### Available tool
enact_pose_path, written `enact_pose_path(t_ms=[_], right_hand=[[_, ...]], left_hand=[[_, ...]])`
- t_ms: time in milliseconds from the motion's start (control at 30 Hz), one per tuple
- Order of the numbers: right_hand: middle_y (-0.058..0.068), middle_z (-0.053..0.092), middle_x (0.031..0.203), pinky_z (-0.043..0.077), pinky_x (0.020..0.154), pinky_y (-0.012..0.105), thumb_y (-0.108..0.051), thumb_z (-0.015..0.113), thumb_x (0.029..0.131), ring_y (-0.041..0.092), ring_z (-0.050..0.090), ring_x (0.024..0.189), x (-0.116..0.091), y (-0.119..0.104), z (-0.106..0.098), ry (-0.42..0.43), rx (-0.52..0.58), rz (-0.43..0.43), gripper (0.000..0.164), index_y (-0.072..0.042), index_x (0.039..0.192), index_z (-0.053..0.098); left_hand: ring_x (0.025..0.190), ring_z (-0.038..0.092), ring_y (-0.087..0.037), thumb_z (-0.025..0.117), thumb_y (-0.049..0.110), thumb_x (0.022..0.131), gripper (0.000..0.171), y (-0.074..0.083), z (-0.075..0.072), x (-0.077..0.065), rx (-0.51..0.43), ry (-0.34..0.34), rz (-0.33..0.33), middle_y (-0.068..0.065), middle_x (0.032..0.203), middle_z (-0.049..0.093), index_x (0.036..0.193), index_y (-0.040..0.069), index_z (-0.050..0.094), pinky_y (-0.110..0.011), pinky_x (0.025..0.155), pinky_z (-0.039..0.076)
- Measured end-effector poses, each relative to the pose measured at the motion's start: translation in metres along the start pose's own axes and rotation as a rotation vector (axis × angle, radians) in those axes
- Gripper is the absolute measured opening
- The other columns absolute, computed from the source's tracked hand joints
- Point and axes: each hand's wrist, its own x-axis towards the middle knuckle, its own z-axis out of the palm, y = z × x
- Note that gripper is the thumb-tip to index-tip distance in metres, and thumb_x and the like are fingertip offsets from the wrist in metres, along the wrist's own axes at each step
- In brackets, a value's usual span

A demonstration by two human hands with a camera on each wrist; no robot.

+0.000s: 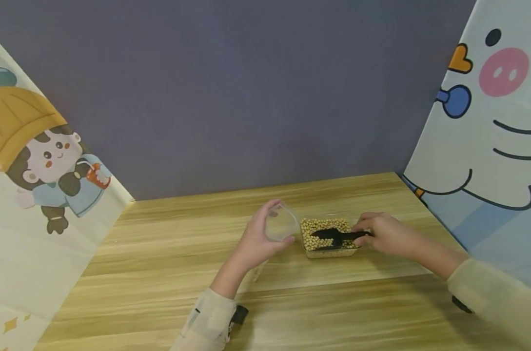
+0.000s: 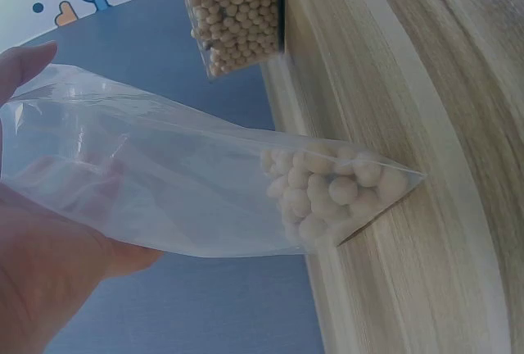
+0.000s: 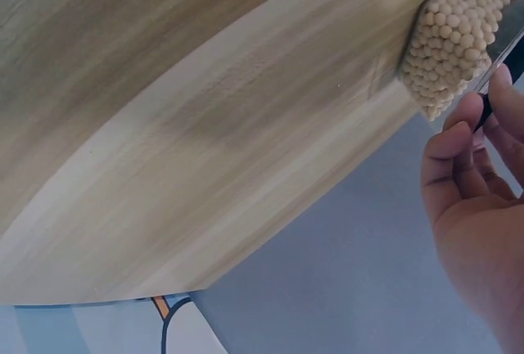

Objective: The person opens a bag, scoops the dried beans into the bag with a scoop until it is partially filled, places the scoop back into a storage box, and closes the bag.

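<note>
My left hand (image 1: 255, 243) holds a clear plastic bag (image 2: 188, 178) by its mouth, thumb and fingers spread round the opening. Several round, pale yellow beans (image 2: 327, 194) fill the pointed bottom corner of the bag, down at the tabletop in the left wrist view. To the bag's right stands a clear rectangular container (image 1: 331, 254) full of the same kind of beans. My right hand (image 1: 390, 236) pinches the handle of a small black scoop (image 1: 328, 234) between thumb and fingers. The scoop's blade lies over the beans inside the container.
A wood-grain table (image 1: 168, 253) carries everything. Behind it rises a plain dark grey-blue wall (image 1: 256, 97). Cartoon-printed panels flank the table, a child in a yellow hat (image 1: 50, 146) on the left and a pink-snouted figure (image 1: 504, 73) on the right.
</note>
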Motion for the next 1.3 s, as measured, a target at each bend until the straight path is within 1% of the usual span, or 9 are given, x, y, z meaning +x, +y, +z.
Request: enact_pose_path(t_ms=[133, 267, 367, 500, 733, 900, 1033, 1167, 1300], right_hand=[[-0.004, 0.066, 0.1, 0.05, 0.062, 0.022, -0.021, 0.075, 0.084, 0.004, 0.061, 0.081, -0.003, 0.001, 0.001, 0.006, 0.005, 0.044, 0.026, -0.013, 0.108, 0.073], [-0.005, 0.065, 0.097, 0.046, 0.058, 0.021, -0.021, 0.076, 0.084, -0.001, 0.056, 0.074, -0.006, 0.003, 0.001, 0.041, 0.019, 0.064, 0.025, -0.013, 0.108, 0.073], [-0.005, 0.064, 0.094, 0.044, 0.056, 0.02, -0.021, 0.075, 0.085, -0.004, 0.051, 0.068, -0.009, 0.006, 0.0, 0.064, 0.023, 0.065, 0.023, -0.013, 0.106, 0.073], [-0.006, 0.063, 0.093, 0.043, 0.054, 0.02, -0.02, 0.074, 0.086, -0.004, 0.048, 0.065, -0.014, 0.012, 0.001, 0.076, 0.034, 0.078, 0.021, -0.013, 0.106, 0.072], [-0.006, 0.063, 0.089, 0.04, 0.051, 0.02, -0.018, 0.074, 0.085, 0.0, 0.042, 0.058, -0.022, 0.023, 0.005, 0.114, 0.084, 0.111, 0.019, -0.014, 0.104, 0.072], [-0.006, 0.064, 0.09, 0.042, 0.051, 0.021, -0.019, 0.073, 0.087, 0.0, 0.044, 0.06, -0.026, 0.031, 0.006, 0.13, 0.117, 0.128, 0.018, -0.013, 0.105, 0.071], [-0.004, 0.065, 0.088, 0.04, 0.05, 0.021, -0.02, 0.072, 0.088, 0.001, 0.043, 0.059, -0.025, 0.032, -0.001, 0.142, 0.128, 0.125, 0.02, -0.011, 0.105, 0.071], [-0.003, 0.066, 0.087, 0.038, 0.048, 0.021, -0.017, 0.073, 0.087, -0.001, 0.042, 0.056, -0.02, 0.027, -0.012, 0.188, 0.099, 0.081, 0.018, -0.01, 0.103, 0.071], [-0.008, 0.06, 0.074, 0.037, 0.047, 0.022, -0.024, 0.071, 0.09, 0.0, 0.041, 0.053, -0.012, 0.018, -0.031, 0.201, 0.058, 0.075, 0.018, -0.015, 0.105, 0.071]], left_hand=[[0.126, 0.05, -0.026, 0.086, 0.028, 0.073, 0.09, 0.0, 0.0, 0.0, 0.001, -0.003, 0.011, -0.001, 0.136, 0.053, 0.148, 0.029, 0.035, -0.055, 0.102, 0.045], [0.126, 0.051, -0.029, 0.086, 0.026, 0.073, 0.09, 0.001, 0.0, 0.001, -0.009, -0.003, 0.018, -0.002, 0.136, 0.053, 0.149, 0.024, 0.036, -0.057, 0.101, 0.046], [0.124, 0.051, -0.026, 0.086, 0.028, 0.073, 0.09, 0.002, -0.001, 0.002, -0.005, -0.003, 0.018, -0.002, 0.135, 0.053, 0.148, 0.026, 0.036, -0.056, 0.1, 0.048], [0.123, 0.051, -0.022, 0.085, 0.031, 0.073, 0.09, 0.004, -0.001, 0.003, 0.006, -0.007, 0.012, -0.001, 0.135, 0.053, 0.148, 0.03, 0.036, -0.051, 0.098, 0.05], [0.122, 0.051, -0.023, 0.086, 0.028, 0.073, 0.091, 0.005, 0.0, 0.003, -0.011, -0.016, 0.005, -0.003, 0.135, 0.053, 0.149, 0.024, 0.036, -0.051, 0.096, 0.051], [0.121, 0.051, -0.022, 0.085, 0.029, 0.073, 0.091, 0.004, 0.001, 0.002, -0.008, -0.015, 0.005, -0.003, 0.134, 0.053, 0.149, 0.026, 0.036, -0.049, 0.094, 0.053], [0.122, 0.051, -0.022, 0.085, 0.03, 0.073, 0.09, 0.004, 0.001, 0.001, -0.001, -0.017, 0.001, -0.002, 0.135, 0.053, 0.149, 0.026, 0.035, -0.05, 0.095, 0.052], [0.122, 0.05, -0.022, 0.085, 0.029, 0.073, 0.091, 0.005, 0.001, 0.0, -0.002, -0.02, -0.012, -0.002, 0.136, 0.052, 0.149, 0.026, 0.035, -0.05, 0.094, 0.052], [0.123, 0.05, -0.024, 0.085, 0.03, 0.074, 0.091, 0.005, 0.001, -0.001, 0.004, -0.024, -0.022, -0.002, 0.136, 0.052, 0.15, 0.027, 0.034, -0.051, 0.094, 0.052]])
